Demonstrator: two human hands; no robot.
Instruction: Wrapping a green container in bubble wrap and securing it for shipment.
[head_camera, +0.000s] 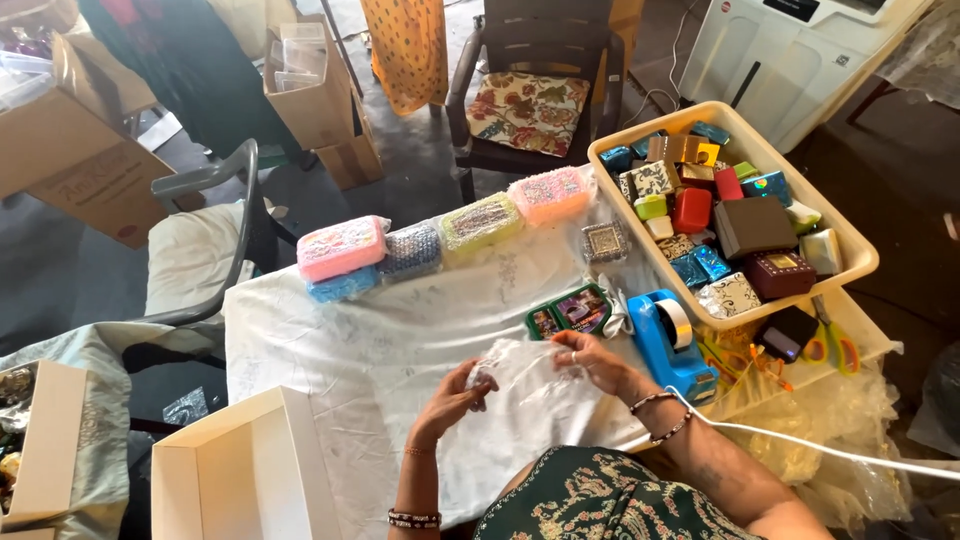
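Observation:
My left hand (452, 398) and my right hand (592, 362) both grip a crumpled clear plastic bag (528, 375) over the white cloth-covered table (330, 345). The left holds its near left edge, the right pinches its upper right edge. What is inside the bag is hard to tell. Just beyond the right hand lies a small green tray (570, 309) with decorated items, and a blue tape dispenser (670, 340) stands to its right.
A row of wrapped pink, blue and yellow-green boxes (440, 238) lines the table's far edge. A cream tub (850, 240) full of small gift boxes sits at right, scissors (832, 340) beside it. An open white box (250, 470) is at near left. Chairs and cardboard cartons stand behind.

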